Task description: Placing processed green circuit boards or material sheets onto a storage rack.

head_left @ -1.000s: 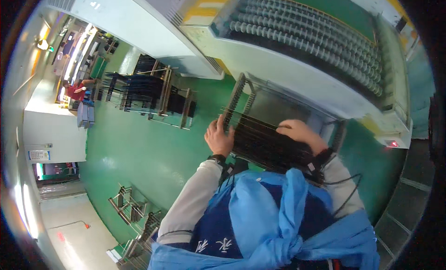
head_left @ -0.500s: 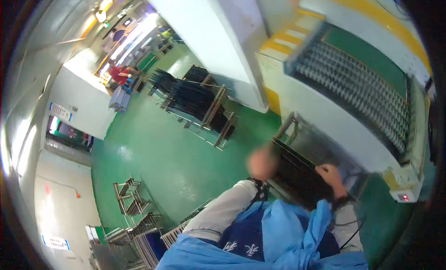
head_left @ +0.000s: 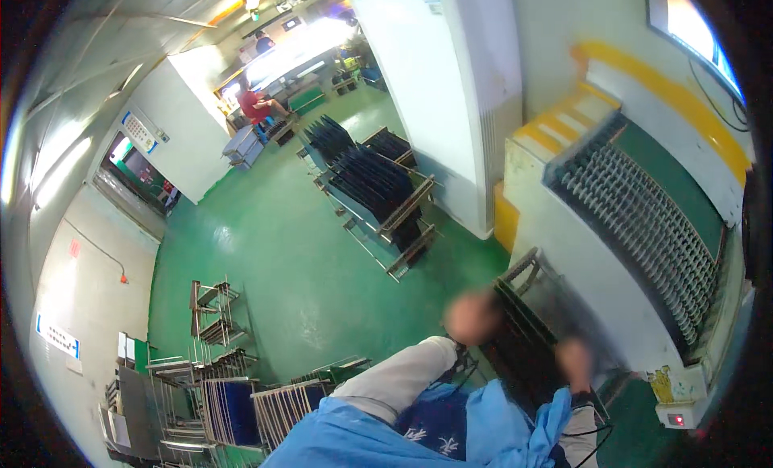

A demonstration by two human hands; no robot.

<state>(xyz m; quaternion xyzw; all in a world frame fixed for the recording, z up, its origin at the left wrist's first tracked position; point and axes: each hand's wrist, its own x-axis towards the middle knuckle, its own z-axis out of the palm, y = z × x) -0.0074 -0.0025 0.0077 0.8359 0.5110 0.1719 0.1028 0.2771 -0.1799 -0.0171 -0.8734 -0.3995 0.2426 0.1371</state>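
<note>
Several dark thin panels stand close together in front of me, beside the white machine. At their left edge is my left hand, too smeared to show its fingers. My right hand is at their right side, blurred as well. Whether either hand grips a panel cannot be made out. Just beyond the panels rises part of a metal rack frame.
A roller conveyor tops the white machine on the right. Ahead, a rack of dark panels stands beside a white cabinet. Metal racks are at lower left. A person in red sits far off.
The view has swung, so the surroundings sit lower and more upright in the picture. Both hands remain beside the dark panels; the right hand has become blurred.
</note>
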